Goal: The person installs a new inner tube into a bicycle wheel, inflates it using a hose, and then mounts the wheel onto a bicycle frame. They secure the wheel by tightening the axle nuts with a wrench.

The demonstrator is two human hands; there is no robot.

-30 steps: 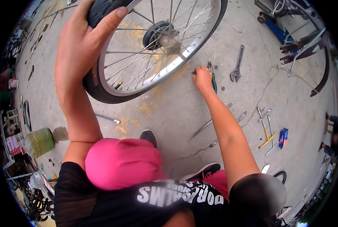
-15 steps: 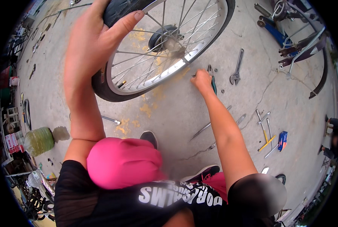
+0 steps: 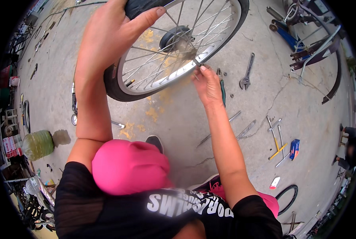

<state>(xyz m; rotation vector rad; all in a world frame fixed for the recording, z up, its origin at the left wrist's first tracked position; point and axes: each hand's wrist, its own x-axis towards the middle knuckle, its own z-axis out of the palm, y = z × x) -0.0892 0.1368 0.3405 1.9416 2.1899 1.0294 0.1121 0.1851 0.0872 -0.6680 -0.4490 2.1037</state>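
A spoked bicycle wheel with a black tyre stands tilted in front of me. My left hand is closed round the tyre at its upper left, thumb lying over the tread toward the spokes. At the near right of the rim, a small dark piece crosses the silver metal. My right hand is there, thumb and fingers pinched against it; what they hold is partly hidden and blurred. Just right of that hand lie green-handled pliers on the concrete, and an adjustable wrench beyond them.
Thin metal rods, yellow-and-silver T-handled wrenches and a blue box lie to the right. A bicycle frame is at the far right. A large greenish bottle and a pressure gauge are left.
My right hand has moved up and left from beside the pliers to the wheel's rim. The wheel and my left hand have shifted slightly to the right in view.
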